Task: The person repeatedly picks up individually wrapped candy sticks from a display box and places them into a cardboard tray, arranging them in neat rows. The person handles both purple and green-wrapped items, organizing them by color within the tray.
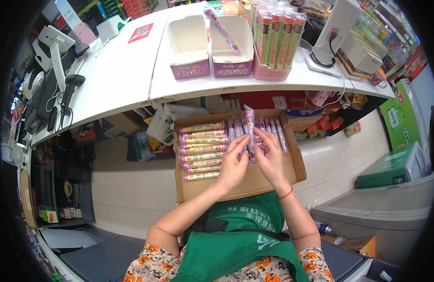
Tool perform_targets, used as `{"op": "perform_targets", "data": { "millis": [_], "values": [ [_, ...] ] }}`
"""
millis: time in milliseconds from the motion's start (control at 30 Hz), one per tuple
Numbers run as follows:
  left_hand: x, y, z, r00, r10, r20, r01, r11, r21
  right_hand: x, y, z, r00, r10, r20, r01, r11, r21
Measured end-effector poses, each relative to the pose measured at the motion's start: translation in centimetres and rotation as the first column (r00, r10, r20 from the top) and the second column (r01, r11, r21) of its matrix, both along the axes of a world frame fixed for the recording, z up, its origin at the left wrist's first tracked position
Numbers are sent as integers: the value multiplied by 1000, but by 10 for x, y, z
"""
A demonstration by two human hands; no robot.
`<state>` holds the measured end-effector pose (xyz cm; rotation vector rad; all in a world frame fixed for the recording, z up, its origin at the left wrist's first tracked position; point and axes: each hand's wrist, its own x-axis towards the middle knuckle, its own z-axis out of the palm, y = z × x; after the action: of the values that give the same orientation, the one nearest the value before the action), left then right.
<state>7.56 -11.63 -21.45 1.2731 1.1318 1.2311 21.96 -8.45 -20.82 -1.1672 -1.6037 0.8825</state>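
Carton: we see an open brown carton (247,182) in front of the person, its near edge by the green apron (236,225); we place everything else from it.
Held tube: one purple tube (250,117) stands lengthwise over the carton's right half, between the two hands, its far end reaching past the others there.
Left hand: the left hand (233,164) is over the carton's middle, narrowed, its fingertips on the left side of the held purple tube.
Right hand: the right hand (269,162) is over the carton's right half, narrowed too, thumb and fingers on the tube's right side; we cannot tell which hand bears more of it.
Bracelet: we note a thin red cord (286,192) on the right wrist, at the carton's near right.
Yellow tubes: a column of yellow-and-pink tubes (204,148) lies crosswise in the carton's left half.
Purple row: more purple tubes (280,135) lie side by side in the carton's far right part, partly behind the hands.
Counter: a white counter (109,61) runs beyond the carton.
Purple boxes: beyond the carton we find two open boxes (189,71), the right one with a single tube (221,29) leaning in it.
Green tubes: upright green-and-red tubes (278,42) fill a pink box (271,73), beyond the carton to the right.
Scanner: a black scanner (70,91) stands far left of the carton.
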Motion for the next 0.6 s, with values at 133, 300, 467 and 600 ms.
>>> {"op": "perform_targets", "data": {
  "millis": [133, 300, 467, 600],
  "values": [
    [0, 1, -15, 1000, 20, -19, -20, 1000, 1, 0, 2, -9, 1000, 6, 9, -5, 999, -32],
    [2, 2, -24, 996, 47, -76, -46, 999, 16, 1, 4, -19, 999, -1, 51, 4, 998, -63],
    [1, 3, -28, 997, 10, -72, -14, 999, -45, 0, 8, -22, 997, 0, 81, 7, 996, -91],
    [0, 6, -25, 992, -13, -128, -1, 995, -103, 0, 11, -27, 996, 22, 88, -12, 994, -106]
  ]
}}
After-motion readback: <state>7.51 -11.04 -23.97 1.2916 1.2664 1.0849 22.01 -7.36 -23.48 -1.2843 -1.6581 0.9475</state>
